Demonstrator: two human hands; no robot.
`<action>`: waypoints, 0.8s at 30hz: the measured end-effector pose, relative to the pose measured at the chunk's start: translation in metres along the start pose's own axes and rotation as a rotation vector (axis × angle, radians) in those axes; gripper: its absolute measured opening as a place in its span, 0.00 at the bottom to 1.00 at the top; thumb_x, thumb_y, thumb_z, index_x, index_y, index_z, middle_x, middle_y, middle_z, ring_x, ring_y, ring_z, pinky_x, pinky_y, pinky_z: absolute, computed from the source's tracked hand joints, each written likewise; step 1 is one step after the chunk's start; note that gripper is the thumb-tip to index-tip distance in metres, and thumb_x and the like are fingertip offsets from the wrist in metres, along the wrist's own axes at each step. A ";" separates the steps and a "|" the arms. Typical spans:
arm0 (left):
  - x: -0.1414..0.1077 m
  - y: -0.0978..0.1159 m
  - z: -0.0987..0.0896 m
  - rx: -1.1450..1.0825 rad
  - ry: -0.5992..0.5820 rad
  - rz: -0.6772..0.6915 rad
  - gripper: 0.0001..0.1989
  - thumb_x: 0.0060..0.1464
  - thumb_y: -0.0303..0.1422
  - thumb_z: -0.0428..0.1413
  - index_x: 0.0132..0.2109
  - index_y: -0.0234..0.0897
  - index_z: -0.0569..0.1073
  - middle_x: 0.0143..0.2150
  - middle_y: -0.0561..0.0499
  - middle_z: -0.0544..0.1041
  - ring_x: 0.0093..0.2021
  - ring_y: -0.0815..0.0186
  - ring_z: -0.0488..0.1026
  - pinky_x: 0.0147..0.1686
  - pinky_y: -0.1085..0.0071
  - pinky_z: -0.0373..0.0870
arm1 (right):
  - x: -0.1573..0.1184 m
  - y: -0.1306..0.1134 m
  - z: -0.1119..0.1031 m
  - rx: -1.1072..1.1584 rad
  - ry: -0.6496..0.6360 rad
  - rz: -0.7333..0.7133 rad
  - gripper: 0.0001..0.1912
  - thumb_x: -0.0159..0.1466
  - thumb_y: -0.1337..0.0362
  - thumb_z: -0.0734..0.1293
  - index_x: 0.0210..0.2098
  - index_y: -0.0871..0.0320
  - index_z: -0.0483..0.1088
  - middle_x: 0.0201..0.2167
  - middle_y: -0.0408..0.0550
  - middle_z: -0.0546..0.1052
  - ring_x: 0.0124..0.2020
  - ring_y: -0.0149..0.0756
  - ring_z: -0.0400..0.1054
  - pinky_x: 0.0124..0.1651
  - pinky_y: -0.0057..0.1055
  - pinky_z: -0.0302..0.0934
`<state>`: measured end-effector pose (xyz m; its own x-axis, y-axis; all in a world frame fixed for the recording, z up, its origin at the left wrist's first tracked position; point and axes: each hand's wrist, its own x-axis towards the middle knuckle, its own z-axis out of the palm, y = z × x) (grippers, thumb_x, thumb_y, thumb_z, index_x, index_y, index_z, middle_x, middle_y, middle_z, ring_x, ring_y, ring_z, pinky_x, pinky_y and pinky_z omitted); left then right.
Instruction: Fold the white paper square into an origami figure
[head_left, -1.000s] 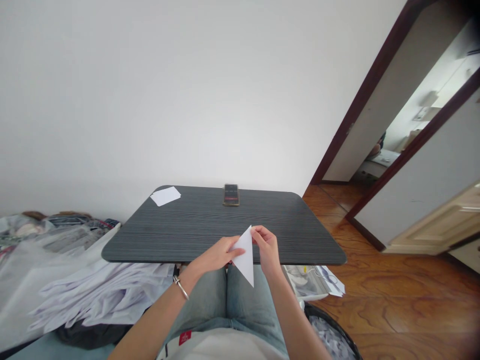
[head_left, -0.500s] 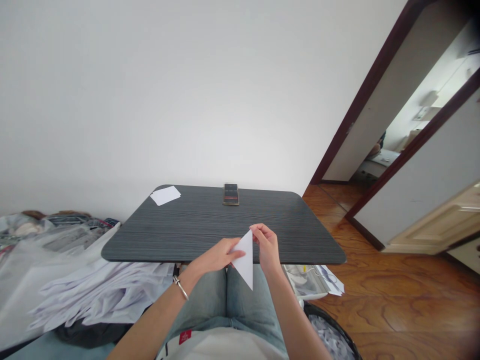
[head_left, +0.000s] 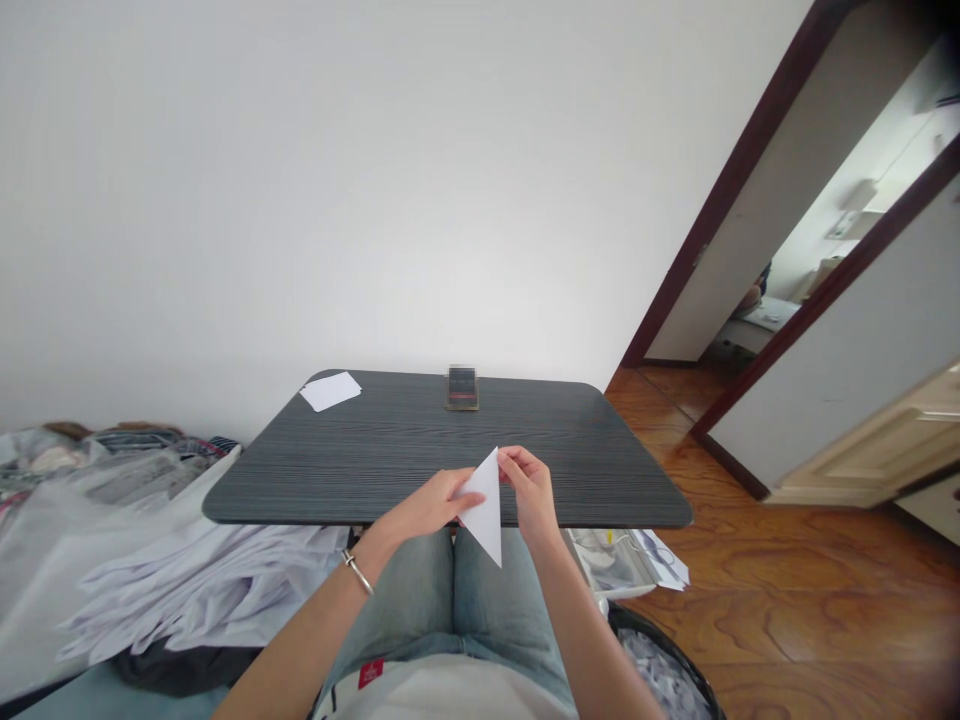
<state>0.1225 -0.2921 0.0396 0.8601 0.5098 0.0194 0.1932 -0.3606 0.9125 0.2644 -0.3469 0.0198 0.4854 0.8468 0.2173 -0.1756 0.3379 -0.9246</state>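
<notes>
From where I'm standing, the person is sitting at a dark wood-grained table (head_left: pixel 390 435), and both hands are working on one white paper triangle (head_left: pixel 487 520). The left hand (head_left: pixel 429 503) is gripping its left side, the thumb lying flat across the near face while the other fingers are mostly hiding behind. The right hand (head_left: pixel 532 492) is keeping narrow, its thumb and forefinger pinching together at the upper tip. The triangle is hanging in the air over the table's near edge, its lowest point dangling above the person's jeans (head_left: pixel 424 590). A silver bracelet (head_left: pixel 358 572) is circling the left wrist (it is catching a little light). Farther back, some white cards (head_left: pixel 331 391) are lying near the table's far left corner, and a dark rectangular device (head_left: pixel 462 390) is resting near the middle of the far edge, close to the wall (head_left: pixel 450 200). White cloth (head_left: pixel 210 585) is heaping up at the left, and a black-rimmed bin (head_left: pixel 667 665) is holding pale scraps at the lower right.
</notes>
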 end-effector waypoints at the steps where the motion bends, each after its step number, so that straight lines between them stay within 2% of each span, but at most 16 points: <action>1: 0.000 -0.001 0.000 0.009 0.003 0.001 0.13 0.53 0.38 0.49 0.38 0.31 0.68 0.29 0.52 0.69 0.26 0.70 0.63 0.24 0.76 0.59 | 0.000 0.000 0.000 -0.006 0.002 0.001 0.07 0.53 0.61 0.67 0.23 0.59 0.70 0.18 0.39 0.66 0.21 0.28 0.58 0.26 0.26 0.55; 8: 0.000 0.002 0.000 0.041 0.013 0.031 0.13 0.53 0.40 0.49 0.34 0.32 0.67 0.26 0.54 0.66 0.24 0.71 0.59 0.23 0.76 0.55 | 0.001 -0.002 0.001 -0.040 0.014 -0.014 0.07 0.53 0.62 0.66 0.23 0.58 0.70 0.18 0.39 0.67 0.21 0.28 0.58 0.26 0.26 0.54; 15: 0.008 0.012 0.000 0.042 0.216 0.074 0.15 0.56 0.40 0.45 0.28 0.34 0.62 0.23 0.56 0.60 0.23 0.73 0.56 0.21 0.77 0.52 | 0.000 -0.007 0.006 -0.078 -0.028 -0.013 0.06 0.52 0.62 0.66 0.22 0.58 0.69 0.19 0.40 0.69 0.22 0.29 0.60 0.28 0.27 0.56; 24: 0.011 0.010 0.007 0.011 0.337 0.113 0.15 0.56 0.40 0.43 0.27 0.35 0.61 0.22 0.57 0.60 0.23 0.72 0.57 0.22 0.76 0.52 | -0.006 -0.012 0.010 -0.096 -0.038 -0.030 0.07 0.53 0.62 0.66 0.22 0.58 0.69 0.19 0.40 0.69 0.22 0.29 0.60 0.27 0.26 0.56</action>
<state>0.1370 -0.2956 0.0462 0.6727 0.6944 0.2555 0.1118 -0.4368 0.8926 0.2551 -0.3517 0.0329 0.4561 0.8525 0.2554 -0.0778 0.3241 -0.9428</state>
